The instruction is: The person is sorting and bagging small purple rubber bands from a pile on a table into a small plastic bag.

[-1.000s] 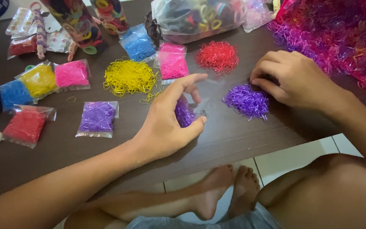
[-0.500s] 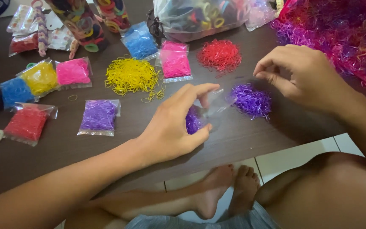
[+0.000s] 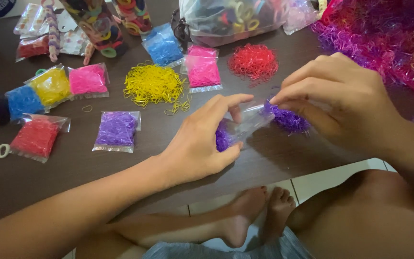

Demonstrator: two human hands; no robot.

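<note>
My left hand (image 3: 200, 141) holds a small clear plastic bag (image 3: 239, 127) partly filled with purple rubber bands, its mouth facing right. My right hand (image 3: 336, 103) has its fingertips pinched at the bag's mouth, and seems to hold a few purple bands. A loose pile of purple bands (image 3: 288, 117) lies on the dark brown table (image 3: 159, 144), partly under the right hand.
Filled bags lie to the left: purple (image 3: 117, 130), red (image 3: 37, 136), blue (image 3: 23, 101), yellow (image 3: 52, 85), pink (image 3: 88, 79). Loose yellow (image 3: 152, 84) and red (image 3: 253, 61) piles sit behind, with pink (image 3: 202, 69) and blue (image 3: 163, 46) bags. A big pink-purple heap (image 3: 384, 38) fills the right corner.
My right hand lifted off the purple pile and moved left to the bag's mouth. My left hand shifted slightly right, still holding the bag.
</note>
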